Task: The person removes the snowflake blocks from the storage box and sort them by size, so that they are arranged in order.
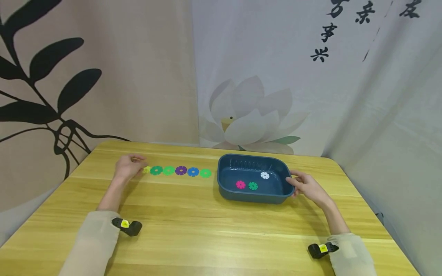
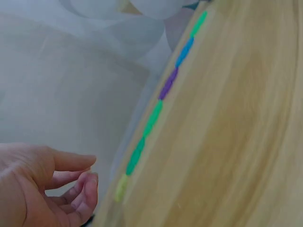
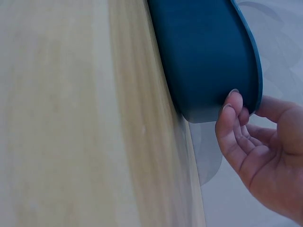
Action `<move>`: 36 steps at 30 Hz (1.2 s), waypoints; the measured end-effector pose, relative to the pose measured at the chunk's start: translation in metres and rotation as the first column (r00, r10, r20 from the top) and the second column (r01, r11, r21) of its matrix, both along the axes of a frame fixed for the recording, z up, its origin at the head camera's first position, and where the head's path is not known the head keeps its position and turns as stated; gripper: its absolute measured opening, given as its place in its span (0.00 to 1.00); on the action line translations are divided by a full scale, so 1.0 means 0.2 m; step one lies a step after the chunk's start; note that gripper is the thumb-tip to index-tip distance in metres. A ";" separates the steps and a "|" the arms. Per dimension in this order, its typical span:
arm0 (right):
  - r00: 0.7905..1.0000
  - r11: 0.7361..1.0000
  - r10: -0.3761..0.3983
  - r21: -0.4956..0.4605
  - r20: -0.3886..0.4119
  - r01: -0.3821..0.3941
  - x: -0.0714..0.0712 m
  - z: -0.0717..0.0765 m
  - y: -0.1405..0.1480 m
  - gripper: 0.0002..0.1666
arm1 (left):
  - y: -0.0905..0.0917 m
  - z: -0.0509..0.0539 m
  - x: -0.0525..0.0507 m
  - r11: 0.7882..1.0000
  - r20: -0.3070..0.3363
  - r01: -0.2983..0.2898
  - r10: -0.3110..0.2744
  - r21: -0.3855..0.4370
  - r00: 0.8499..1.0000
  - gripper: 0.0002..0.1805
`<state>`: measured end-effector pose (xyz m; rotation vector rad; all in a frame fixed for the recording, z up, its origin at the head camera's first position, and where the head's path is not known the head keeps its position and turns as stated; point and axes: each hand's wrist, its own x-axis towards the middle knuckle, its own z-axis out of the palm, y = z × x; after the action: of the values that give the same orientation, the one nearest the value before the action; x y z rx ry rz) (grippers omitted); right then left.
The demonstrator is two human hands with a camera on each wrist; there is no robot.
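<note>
Several flower-shaped plastic discs lie in a row on the table: yellow [image 1: 146, 169], dark green [image 1: 156, 170], light green [image 1: 169, 171], purple [image 1: 181, 170], blue [image 1: 193, 171] and another light green [image 1: 205, 173]. At the yellow end is my left hand [image 1: 129, 167], its fingers loosely curled; the left wrist view shows nothing held in that hand [image 2: 52, 184]. My right hand [image 1: 308, 187] pinches the right rim of a dark blue plastic basin [image 1: 255, 197], thumb on the rim and fingers outside. Inside the basin lie a pink disc [image 1: 240, 184], a green disc [image 1: 253, 186] and a white disc [image 1: 264, 175].
The wooden table [image 1: 207, 237] has its far edge against a hanging curtain [image 1: 155, 76] printed with leaves, a lotus and characters. A black camera is strapped on each sleeved wrist. The basin stands right of the disc row.
</note>
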<state>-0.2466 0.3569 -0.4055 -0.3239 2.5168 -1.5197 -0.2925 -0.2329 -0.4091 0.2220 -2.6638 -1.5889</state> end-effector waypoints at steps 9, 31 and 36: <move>1.000 1.000 0.004 0.000 -0.003 -0.004 0.00 0.00 0.00 0.37 | 0.15 0.11 0.03 0.993 -0.052 0.111 -0.109 0.043 0.993 0.24; 1.000 1.000 0.000 0.010 -0.006 0.000 0.00 0.00 0.00 0.38 | 0.64 0.22 0.08 0.948 -0.136 0.313 -0.305 0.047 0.943 0.18; 1.000 1.000 0.004 0.012 -0.010 -0.004 0.01 0.01 -0.01 0.38 | 0.73 0.21 0.09 0.935 -0.160 0.353 -0.342 0.042 0.926 0.16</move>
<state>-0.2450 0.3555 -0.4042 -0.3354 2.5305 -1.5055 -0.2746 -0.0865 -0.3666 -0.3791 -2.6406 -1.7078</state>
